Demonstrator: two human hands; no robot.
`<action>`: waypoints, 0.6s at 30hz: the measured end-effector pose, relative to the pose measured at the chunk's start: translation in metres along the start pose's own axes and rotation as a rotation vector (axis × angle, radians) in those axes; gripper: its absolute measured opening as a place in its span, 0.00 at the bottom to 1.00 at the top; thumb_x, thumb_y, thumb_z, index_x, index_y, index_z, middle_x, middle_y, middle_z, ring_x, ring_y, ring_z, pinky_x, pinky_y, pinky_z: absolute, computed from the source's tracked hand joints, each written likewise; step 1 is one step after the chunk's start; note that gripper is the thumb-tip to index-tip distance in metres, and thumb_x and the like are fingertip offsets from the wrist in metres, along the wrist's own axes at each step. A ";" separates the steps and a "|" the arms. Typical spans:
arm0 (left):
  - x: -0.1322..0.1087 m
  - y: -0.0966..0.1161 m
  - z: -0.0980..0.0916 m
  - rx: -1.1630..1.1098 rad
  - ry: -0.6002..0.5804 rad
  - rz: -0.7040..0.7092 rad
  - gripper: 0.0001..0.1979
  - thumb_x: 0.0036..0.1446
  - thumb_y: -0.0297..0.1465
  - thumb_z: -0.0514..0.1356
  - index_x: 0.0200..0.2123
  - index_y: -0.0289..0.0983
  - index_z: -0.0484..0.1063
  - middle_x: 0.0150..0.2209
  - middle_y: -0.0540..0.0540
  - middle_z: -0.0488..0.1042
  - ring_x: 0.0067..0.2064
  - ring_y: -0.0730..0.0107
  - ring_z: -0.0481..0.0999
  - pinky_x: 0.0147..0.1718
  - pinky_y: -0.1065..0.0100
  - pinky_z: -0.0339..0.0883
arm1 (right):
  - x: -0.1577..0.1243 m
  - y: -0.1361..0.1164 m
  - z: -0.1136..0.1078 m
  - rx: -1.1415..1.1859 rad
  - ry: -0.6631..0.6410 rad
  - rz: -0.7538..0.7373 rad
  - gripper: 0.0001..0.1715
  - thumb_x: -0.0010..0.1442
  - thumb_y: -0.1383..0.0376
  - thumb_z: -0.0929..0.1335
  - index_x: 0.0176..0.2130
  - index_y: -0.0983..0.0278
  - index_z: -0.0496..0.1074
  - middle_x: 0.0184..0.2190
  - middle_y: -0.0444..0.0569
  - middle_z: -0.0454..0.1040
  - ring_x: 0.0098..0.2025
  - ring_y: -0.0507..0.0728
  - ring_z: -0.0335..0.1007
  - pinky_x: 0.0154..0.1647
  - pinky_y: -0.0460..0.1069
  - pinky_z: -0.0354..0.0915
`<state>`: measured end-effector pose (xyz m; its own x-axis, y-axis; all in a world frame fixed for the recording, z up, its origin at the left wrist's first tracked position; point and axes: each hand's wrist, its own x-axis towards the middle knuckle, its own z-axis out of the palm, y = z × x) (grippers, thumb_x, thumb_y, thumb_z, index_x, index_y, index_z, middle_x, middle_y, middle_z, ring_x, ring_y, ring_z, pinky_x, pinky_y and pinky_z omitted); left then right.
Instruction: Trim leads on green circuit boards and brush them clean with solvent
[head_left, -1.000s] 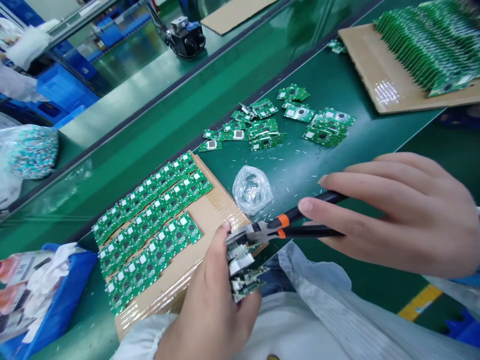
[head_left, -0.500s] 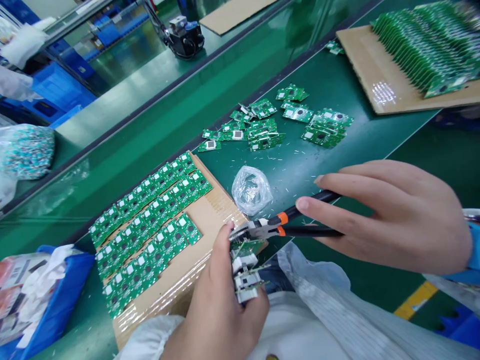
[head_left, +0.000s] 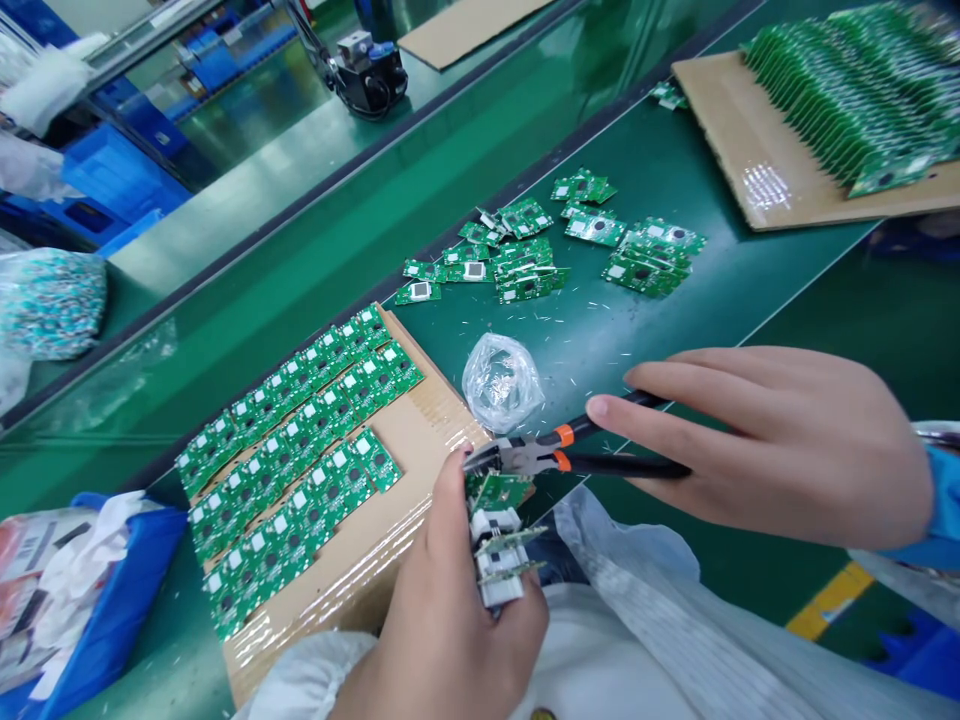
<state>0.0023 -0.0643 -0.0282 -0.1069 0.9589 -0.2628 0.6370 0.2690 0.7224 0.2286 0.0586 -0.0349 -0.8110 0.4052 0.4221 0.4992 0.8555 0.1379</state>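
Observation:
My left hand (head_left: 465, 590) grips a small stack of green circuit boards (head_left: 504, 545) with white parts between them. My right hand (head_left: 780, 440) is wrapped round the black handles of wire cutters (head_left: 532, 456) with orange bands. The cutters' jaws rest at the top board, close to my left thumb tip; whether they touch a lead cannot be made out. Beyond the jaws lies a round clear plastic bag (head_left: 502, 382) with thin bits in it. Rows of green boards (head_left: 292, 460) cover much of a cardboard sheet (head_left: 420, 440) on the left.
Loose boards (head_left: 525, 265) lie in piles beyond the bag, with tiny clippings scattered nearby. Upright boards (head_left: 855, 95) stand on cardboard (head_left: 772, 185) at the upper right. A blue bin (head_left: 142, 570) is at the lower left, and a black device (head_left: 369, 75) stands farther back.
My left hand and its stack have shifted slightly right and turned a little. The cutters' handles are slightly closer together, and my right hand has moved slightly down and left.

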 end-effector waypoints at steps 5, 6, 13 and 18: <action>0.012 0.003 -0.003 -0.096 -0.117 0.011 0.40 0.49 0.30 0.60 0.64 0.43 0.46 0.39 0.43 0.73 0.37 0.57 0.75 0.33 0.59 0.72 | 0.001 -0.008 0.000 0.079 -0.042 0.107 0.18 0.57 0.63 0.65 0.48 0.62 0.67 0.33 0.49 0.75 0.29 0.56 0.68 0.24 0.51 0.61; 0.016 0.007 -0.005 -0.123 -0.156 0.000 0.38 0.49 0.29 0.60 0.63 0.43 0.49 0.37 0.45 0.72 0.36 0.59 0.74 0.33 0.60 0.71 | 0.000 -0.009 -0.001 0.113 -0.057 0.129 0.17 0.57 0.63 0.64 0.48 0.62 0.68 0.32 0.49 0.75 0.28 0.56 0.69 0.23 0.51 0.61; 0.048 0.014 -0.015 -0.582 -0.541 -0.281 0.15 0.46 0.23 0.59 0.39 0.39 0.66 0.26 0.56 0.66 0.26 0.77 0.65 0.25 0.74 0.61 | 0.001 -0.014 -0.006 0.398 -0.312 0.414 0.24 0.49 0.63 0.66 0.47 0.54 0.72 0.25 0.42 0.74 0.20 0.54 0.68 0.17 0.49 0.59; 0.058 0.001 -0.016 -0.704 -0.675 -0.324 0.13 0.41 0.21 0.60 0.33 0.37 0.66 0.24 0.55 0.67 0.23 0.78 0.64 0.21 0.74 0.56 | 0.004 -0.011 -0.016 0.374 -0.370 0.401 0.20 0.44 0.64 0.70 0.40 0.54 0.74 0.23 0.41 0.72 0.17 0.53 0.66 0.13 0.48 0.56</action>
<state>-0.0149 -0.0068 -0.0324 0.3961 0.6391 -0.6593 0.0382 0.7060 0.7072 0.2250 0.0458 -0.0204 -0.6692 0.7425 0.0309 0.6986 0.6427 -0.3143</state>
